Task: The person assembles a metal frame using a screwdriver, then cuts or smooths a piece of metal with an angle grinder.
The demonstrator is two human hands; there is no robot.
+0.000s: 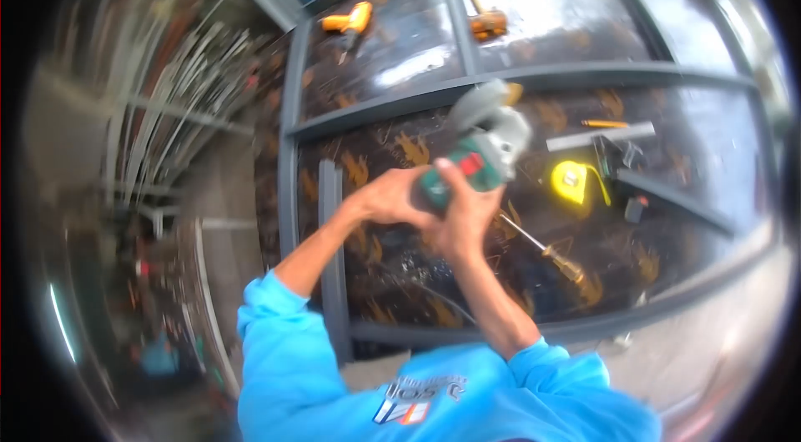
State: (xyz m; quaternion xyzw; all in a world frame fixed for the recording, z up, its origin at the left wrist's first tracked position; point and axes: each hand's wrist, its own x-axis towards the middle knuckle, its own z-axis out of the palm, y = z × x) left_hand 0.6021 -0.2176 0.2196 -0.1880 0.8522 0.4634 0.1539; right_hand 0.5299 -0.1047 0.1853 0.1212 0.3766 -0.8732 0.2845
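A green angle grinder (pixel 492 146) with a red switch and a grey head and guard is held up over the dark board. My left hand (pixel 396 196) is closed around the rear of its body. My right hand (pixel 469 210) grips the body from the other side, thumb up near the red switch. Below my right hand lies a screwdriver (pixel 557 258) with a yellowish handle. To the right of the grinder is a yellow tape measure (pixel 574 182). The grinder is somewhat blurred, and my hands hide its rear end.
Grey metal frame bars (pixel 380 100) cross the board. An orange drill (pixel 355 18) and another orange tool (pixel 488 25) lie at the far side. A metal ruler (pixel 601 136), a pencil (pixel 605 123) and a loose bar (pixel 676 200) lie right. Metal lengths (pixel 179 87) are stacked left.
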